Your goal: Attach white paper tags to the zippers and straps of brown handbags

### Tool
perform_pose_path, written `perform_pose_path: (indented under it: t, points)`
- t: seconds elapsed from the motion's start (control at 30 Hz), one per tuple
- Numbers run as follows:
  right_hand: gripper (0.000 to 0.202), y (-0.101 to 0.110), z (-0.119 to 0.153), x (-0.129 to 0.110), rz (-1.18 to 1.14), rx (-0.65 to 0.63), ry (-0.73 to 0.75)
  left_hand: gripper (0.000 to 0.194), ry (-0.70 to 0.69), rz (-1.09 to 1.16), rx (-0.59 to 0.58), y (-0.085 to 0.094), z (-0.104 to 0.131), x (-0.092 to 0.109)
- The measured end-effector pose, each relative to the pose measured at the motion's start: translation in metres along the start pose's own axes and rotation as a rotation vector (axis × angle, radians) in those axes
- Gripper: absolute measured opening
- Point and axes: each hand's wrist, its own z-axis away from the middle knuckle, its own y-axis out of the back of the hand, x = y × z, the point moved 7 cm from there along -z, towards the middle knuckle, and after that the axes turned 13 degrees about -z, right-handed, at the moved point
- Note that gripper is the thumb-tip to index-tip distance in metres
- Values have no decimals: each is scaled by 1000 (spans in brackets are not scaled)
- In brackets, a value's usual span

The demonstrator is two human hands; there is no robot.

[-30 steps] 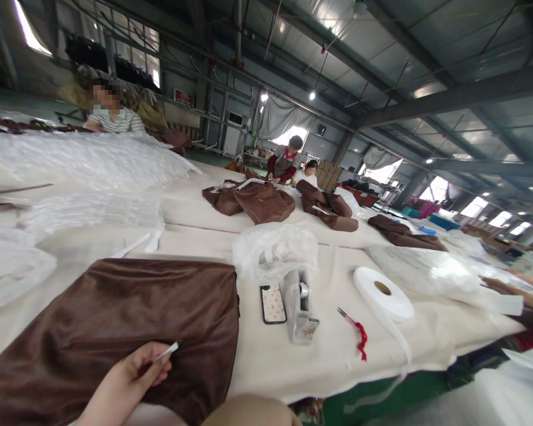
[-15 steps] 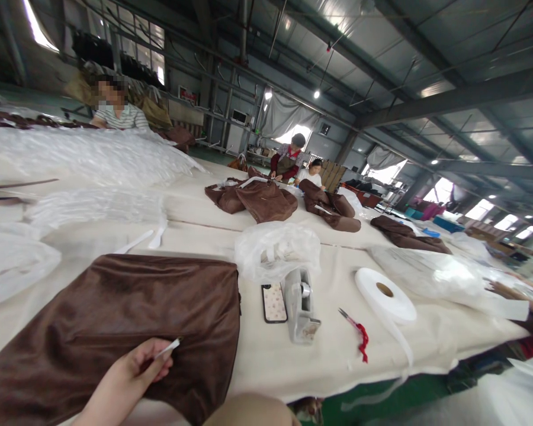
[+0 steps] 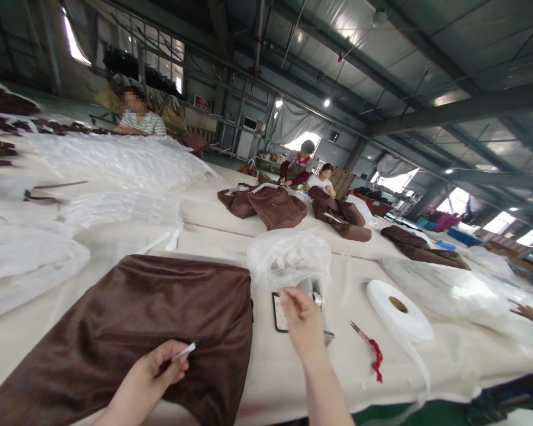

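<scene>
A brown leather-look bag (image 3: pixel 173 296) lies flat on the table, with a zipper line across its front. My left hand (image 3: pixel 160 367) rests over it, thumb and fingers closed on a small white strip (image 3: pixel 186 350) at the end of that zipper. My right hand (image 3: pixel 299 310) is raised over the tape dispenser (image 3: pixel 317 296) and a phone (image 3: pixel 281 313), partly covering both. Its fingers are curled together and slightly blurred; whatever may be between them is hidden. Behind the dispenser sits a clear plastic bag (image 3: pixel 293 251) with white pieces inside.
A roll of white tape (image 3: pixel 413 313) and red-handled snips (image 3: pixel 371 349) lie to the right. Stacked clear plastic sheets (image 3: pixel 115 160) spread at the left. More brown bags (image 3: pixel 278 207) lie farther back, where several people work around the table (image 3: pixel 231 242).
My right hand has come into view over the phone and tape dispenser. My left hand keeps its hold on the white strip. The view has shifted slightly, moving the scene rightward.
</scene>
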Motion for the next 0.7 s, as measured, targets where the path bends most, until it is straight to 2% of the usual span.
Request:
perform_pose_path:
  t: [0.07, 0.1, 0.17, 0.2, 0.27, 0.37, 0.53, 0.63, 0.7]
  points:
    - [32, 58, -16, 24, 234, 168, -118, 42, -24, 4, -22, -3, 0, -3]
    - [31, 85, -19, 37, 293, 211, -167, 41, -28, 4, -27, -4, 0, -4]
    - [30, 123, -18, 65, 358, 213, -265, 39, -27, 4, -33, -5, 0, -4]
    - [32, 134, -14, 78, 361, 194, -306, 38, -25, 4, -33, -5, 0, -3]
    - [34, 144, -6, 100, 325, 152, -358, 36, -25, 1, -25, -4, 0, -1]
    - [37, 141, 0, 117, 209, 132, -369, 35, -31, -14, -12, -2, 2, 4]
    - [41, 140, 6, 115, 100, 226, -324, 34, -27, -52, 0, 0, 5, 5]
    - [39, 143, 23, 109, 187, 299, -284, 33, -34, -62, -10, -1, 5, 6]
    - [41, 142, 39, 119, 200, 282, -335, 31, -38, -52, -13, -1, 5, 7]
